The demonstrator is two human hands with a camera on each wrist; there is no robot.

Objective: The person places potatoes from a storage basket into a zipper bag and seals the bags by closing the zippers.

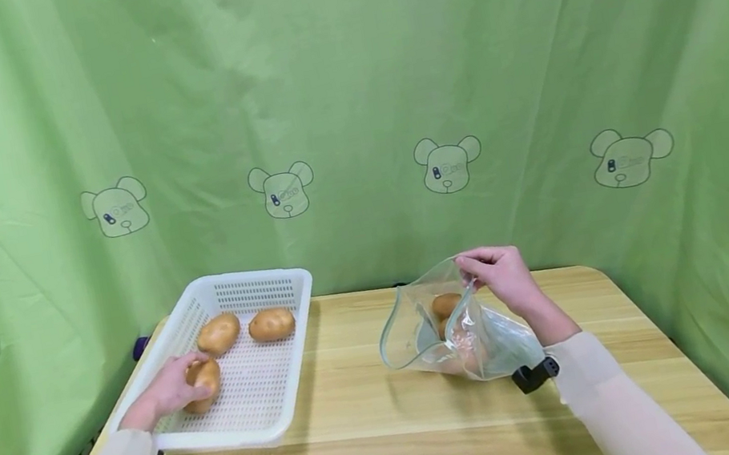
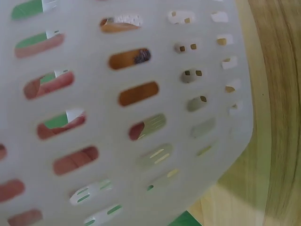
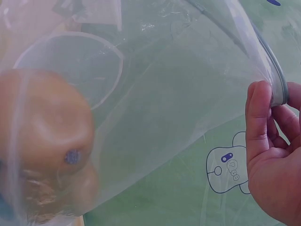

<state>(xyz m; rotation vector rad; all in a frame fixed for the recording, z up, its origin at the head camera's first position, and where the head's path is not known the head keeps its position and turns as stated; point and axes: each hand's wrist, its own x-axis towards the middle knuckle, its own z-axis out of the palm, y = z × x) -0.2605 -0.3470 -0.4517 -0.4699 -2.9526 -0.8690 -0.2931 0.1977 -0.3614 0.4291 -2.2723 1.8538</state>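
A white perforated tray (image 1: 286,280) sits on the wooden table at the left, with three potatoes in it. My left hand (image 1: 173,385) grips the nearest potato (image 1: 205,379) inside the tray; two more potatoes (image 1: 218,334) (image 1: 272,324) lie further back. In the left wrist view the tray's slotted wall (image 2: 141,141) fills the frame, with hand and potato showing only through the slots. At centre right, my right hand (image 1: 500,273) pinches the upper rim of a clear zip bag (image 1: 427,330), holding its mouth open toward the tray. Potatoes (image 3: 47,122) lie inside the bag.
The wooden table (image 1: 372,437) has bare surface between the tray and the bag and along the front. A green curtain (image 1: 342,101) printed with bear faces encloses the back and both sides. Dark wrist-camera mounts sit by each sleeve.
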